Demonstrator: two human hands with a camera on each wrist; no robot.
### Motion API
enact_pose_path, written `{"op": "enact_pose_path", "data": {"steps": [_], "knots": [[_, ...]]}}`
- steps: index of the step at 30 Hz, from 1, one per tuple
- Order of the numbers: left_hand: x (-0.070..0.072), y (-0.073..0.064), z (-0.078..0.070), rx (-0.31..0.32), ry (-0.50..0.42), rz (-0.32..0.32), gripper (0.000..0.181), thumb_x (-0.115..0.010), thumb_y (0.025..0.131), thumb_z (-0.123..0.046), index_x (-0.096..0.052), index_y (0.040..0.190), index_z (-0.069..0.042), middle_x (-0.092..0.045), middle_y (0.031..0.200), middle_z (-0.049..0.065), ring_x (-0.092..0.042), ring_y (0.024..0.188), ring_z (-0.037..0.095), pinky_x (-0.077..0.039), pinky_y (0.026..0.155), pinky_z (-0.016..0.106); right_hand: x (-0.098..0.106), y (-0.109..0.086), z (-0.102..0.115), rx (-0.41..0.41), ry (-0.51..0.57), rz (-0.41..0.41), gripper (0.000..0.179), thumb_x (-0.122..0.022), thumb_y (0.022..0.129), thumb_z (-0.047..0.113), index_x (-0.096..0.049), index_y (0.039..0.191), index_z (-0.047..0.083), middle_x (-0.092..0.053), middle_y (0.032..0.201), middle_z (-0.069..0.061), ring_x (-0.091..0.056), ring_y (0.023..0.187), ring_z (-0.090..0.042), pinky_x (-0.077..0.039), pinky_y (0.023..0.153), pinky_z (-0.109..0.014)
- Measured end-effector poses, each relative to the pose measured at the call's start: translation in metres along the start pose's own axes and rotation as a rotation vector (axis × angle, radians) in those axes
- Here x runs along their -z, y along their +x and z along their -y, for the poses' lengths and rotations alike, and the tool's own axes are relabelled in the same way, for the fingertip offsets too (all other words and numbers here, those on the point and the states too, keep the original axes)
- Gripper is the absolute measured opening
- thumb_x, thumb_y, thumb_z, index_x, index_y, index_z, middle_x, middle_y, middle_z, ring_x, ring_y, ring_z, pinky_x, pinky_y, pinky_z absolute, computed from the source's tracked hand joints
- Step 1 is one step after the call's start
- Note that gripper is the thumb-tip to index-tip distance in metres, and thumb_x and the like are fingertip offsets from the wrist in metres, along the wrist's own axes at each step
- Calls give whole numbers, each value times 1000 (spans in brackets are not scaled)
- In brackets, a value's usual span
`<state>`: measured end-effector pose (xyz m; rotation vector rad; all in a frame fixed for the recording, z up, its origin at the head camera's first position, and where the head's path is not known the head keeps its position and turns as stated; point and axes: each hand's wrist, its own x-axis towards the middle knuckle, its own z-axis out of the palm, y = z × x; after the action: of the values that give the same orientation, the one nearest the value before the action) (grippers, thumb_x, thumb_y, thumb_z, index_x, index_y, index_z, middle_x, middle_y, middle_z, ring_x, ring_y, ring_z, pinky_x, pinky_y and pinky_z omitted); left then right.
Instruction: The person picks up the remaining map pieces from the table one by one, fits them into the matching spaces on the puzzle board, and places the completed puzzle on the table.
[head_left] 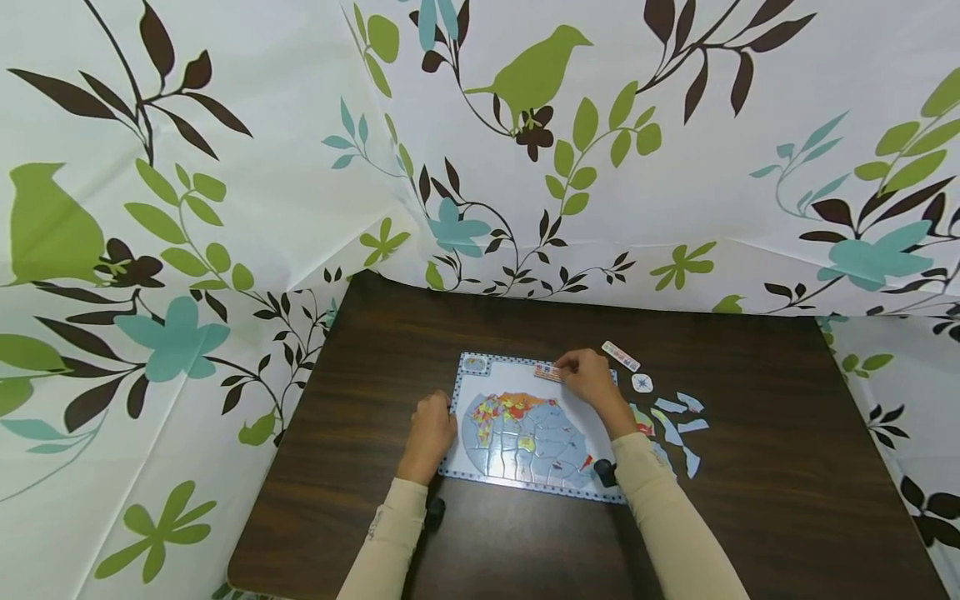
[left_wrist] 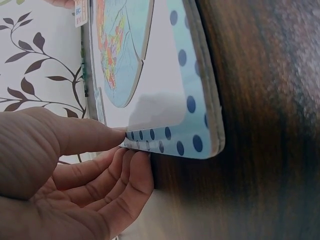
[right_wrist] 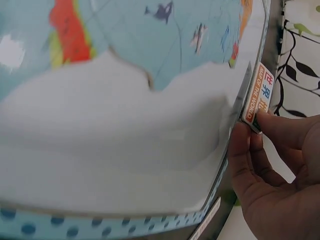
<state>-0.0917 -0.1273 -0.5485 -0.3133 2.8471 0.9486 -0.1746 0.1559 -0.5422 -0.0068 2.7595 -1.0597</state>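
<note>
A world-map jigsaw puzzle board [head_left: 525,489] with a dotted blue border lies on the table, its oval map [head_left: 510,446] partly filled with pieces. My left hand [head_left: 432,429] grips the board's left edge; in the left wrist view the thumb [left_wrist: 92,135] lies on the border and the other fingers curl at its side. Near the board's far edge, my right hand [head_left: 588,379] pinches a small title piece [right_wrist: 260,95] reading "MAP OF THE WORLD" between thumb and fingers. In the right wrist view this piece is tilted over the border.
Several loose map pieces [head_left: 669,429] are scattered on the brown table [head_left: 787,467] right of the board, some partly behind the right forearm. A compass piece [head_left: 642,382] and a strip-shaped piece [head_left: 620,356] lie beyond them. Patterned cloth [head_left: 495,208] stands behind the table.
</note>
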Motion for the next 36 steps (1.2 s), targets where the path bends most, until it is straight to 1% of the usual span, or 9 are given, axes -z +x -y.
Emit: {"op": "enact_pose_path", "data": {"steps": [2,6,10,13,16,22,26,31,36], "knots": [[0,0,0,-3,-6,7,15,-68,98,3,-69,112,8,-71,108,25,-73,96,36,-63,81,50,3,-2,-3,0,-6,-6,16,-67,97,7,-81,105,4,-77,106,-17,-63,94,-29,-50,82,-42],[1,0,1,-22,-9,-3,13,-68,97,4,-69,109,8,-71,104,25,-73,92,36,-63,77,49,12,-5,-11,11,-21,-21,18,-64,98,5,-80,106,2,-77,108,-20,-65,95,-31,-51,83,-45],[3,0,1,-25,-3,-6,12,-69,97,4,-69,108,8,-70,102,24,-73,91,36,-63,77,49,19,-7,-19,16,-28,-34,18,-65,100,6,-80,108,0,-77,107,-21,-66,94,-32,-51,82,-45],[3,1,1,-23,5,-2,12,-69,97,3,-69,108,8,-71,102,24,-73,92,37,-63,78,50,23,-9,-24,-3,-35,-39,16,-68,100,8,-80,108,0,-76,103,-19,-65,92,-31,-51,80,-42],[3,1,1,-24,11,-1,12,-70,97,2,-69,108,8,-71,102,24,-74,93,38,-63,78,50,26,-12,-27,-19,-42,-39,17,-69,100,9,-80,108,-1,-75,101,-19,-65,91,-30,-51,79,-42],[2,1,0,-10,7,12,14,-69,98,2,-69,110,8,-71,103,24,-73,92,36,-63,78,50,26,-17,-30,-52,-51,-36,17,-71,100,9,-79,109,-3,-75,102,-20,-65,92,-31,-53,82,-46],[2,0,-1,0,3,17,13,-68,99,2,-69,110,8,-70,103,24,-72,92,35,-63,78,50,25,-17,-32,-64,-64,-50,16,-73,100,8,-79,110,-2,-76,103,-20,-65,92,-31,-54,83,-48],[2,-1,-1,-4,1,15,13,-67,99,2,-68,110,8,-70,103,24,-72,93,36,-62,80,51,23,-19,-33,-78,-64,-75,13,-73,99,4,-80,109,0,-77,109,-21,-67,96,-32,-55,87,-50],[2,-1,-2,-11,1,8,13,-67,98,2,-68,110,9,-70,103,25,-72,93,37,-62,79,51,22,-20,-33,-79,-58,-81,13,-71,99,1,-80,109,0,-77,110,-22,-67,96,-33,-55,86,-51]]}}
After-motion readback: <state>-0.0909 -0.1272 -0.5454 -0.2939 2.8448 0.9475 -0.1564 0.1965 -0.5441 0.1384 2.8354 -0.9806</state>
